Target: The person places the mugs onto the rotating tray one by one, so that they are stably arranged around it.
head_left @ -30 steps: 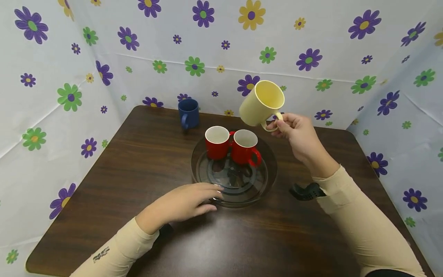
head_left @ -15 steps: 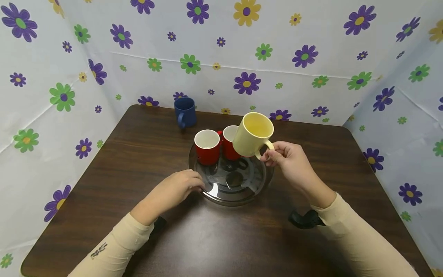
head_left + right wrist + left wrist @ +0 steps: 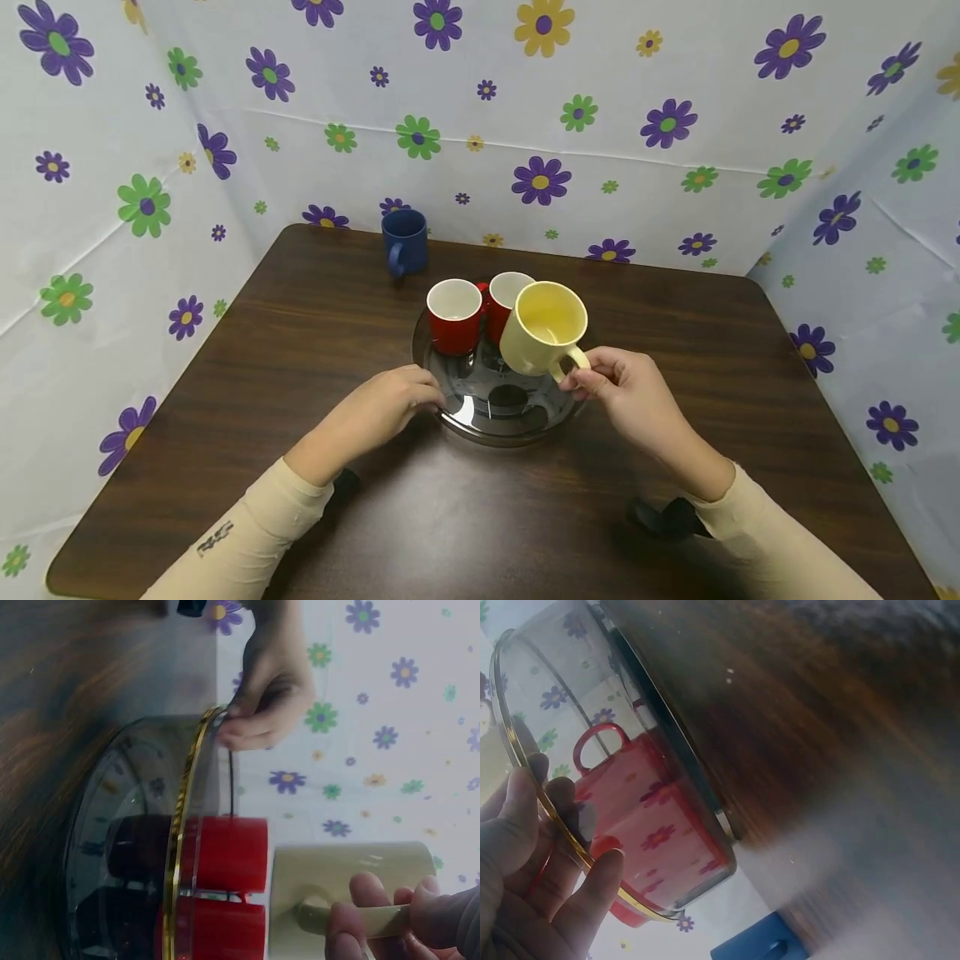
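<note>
My right hand point(image 3: 637, 404) pinches the handle of a pale yellow mug point(image 3: 528, 346) in the head view. The mug is tilted, its mouth towards me, above a round see-through bowl point(image 3: 486, 438) with a gold rim. Inside the bowl stand two red mugs with white insides, the left red mug point(image 3: 453, 335) in plain sight and the other red mug point(image 3: 495, 322) partly behind the yellow one. At the bowl's near left, my left hand point(image 3: 371, 421) holds the rim; the left wrist view shows thumb and fingers point(image 3: 592, 900) on both sides of it.
A blue mug point(image 3: 411, 248) stands at the back left of the dark wooden table point(image 3: 300, 333). Flower-print sheets point(image 3: 450, 108) hang behind the table and along both sides.
The yellow mug has come down and towards me, from beyond the bowl to above it. My left hand has gone from hovering open by the bowl to gripping its rim.
</note>
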Available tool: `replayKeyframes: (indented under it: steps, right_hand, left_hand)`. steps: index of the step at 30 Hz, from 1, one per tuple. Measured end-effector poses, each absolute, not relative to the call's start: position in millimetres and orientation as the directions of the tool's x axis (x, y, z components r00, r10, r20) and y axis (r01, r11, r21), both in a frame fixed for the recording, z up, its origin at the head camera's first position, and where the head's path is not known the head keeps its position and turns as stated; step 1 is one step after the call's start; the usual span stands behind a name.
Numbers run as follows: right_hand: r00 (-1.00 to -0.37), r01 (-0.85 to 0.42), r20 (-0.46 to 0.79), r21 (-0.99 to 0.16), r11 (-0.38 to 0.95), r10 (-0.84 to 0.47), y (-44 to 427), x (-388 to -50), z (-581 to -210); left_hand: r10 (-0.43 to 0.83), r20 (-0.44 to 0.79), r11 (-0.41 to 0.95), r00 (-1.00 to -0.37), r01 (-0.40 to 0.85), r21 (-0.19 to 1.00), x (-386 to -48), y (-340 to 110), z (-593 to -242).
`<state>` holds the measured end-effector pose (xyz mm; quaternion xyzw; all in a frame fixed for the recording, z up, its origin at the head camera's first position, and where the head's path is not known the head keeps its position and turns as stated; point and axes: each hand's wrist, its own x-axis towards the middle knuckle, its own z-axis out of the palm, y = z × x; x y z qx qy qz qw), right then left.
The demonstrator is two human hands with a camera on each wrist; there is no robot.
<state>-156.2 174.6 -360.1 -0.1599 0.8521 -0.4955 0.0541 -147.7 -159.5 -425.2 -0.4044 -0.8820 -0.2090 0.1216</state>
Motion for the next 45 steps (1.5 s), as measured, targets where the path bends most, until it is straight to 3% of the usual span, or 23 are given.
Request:
replayKeyframes:
  steps: [8, 20, 29, 35, 45]
  right_hand:
    - [-0.928, -0.161, -0.011, -0.889, 0.429, -0.372, 166, -156, -372]
    - [-0.953, -0.114, -0.051, -0.853, 0.509, -0.299, 158, -167, -396]
    - [-0.963, -0.157, -0.011, -0.788, 0.595, -0.269, 155, -173, -401]
    - [-0.941, -0.190, -0.040, -0.760, 0.622, -0.336, 157, -181, -400]
    - [-0.891, -0.364, -0.058, -0.501, 0.785, -0.450, 155, -191, -390]
  left_hand:
    - [0.665, 0.363, 0.591, -0.652, 0.757, 0.278, -148, -160, -424]
    - [0.665, 0.385, 0.574, -0.640, 0.768, 0.285, -149, -158, -428]
    - [0.659, 0.394, 0.565, -0.641, 0.767, 0.302, -149, -159, -429]
    - [0.648, 0.394, 0.563, -0.652, 0.758, 0.329, -150, -160, -429]
    - [0.641, 0.422, 0.550, -0.642, 0.767, 0.330, -151, -161, -434]
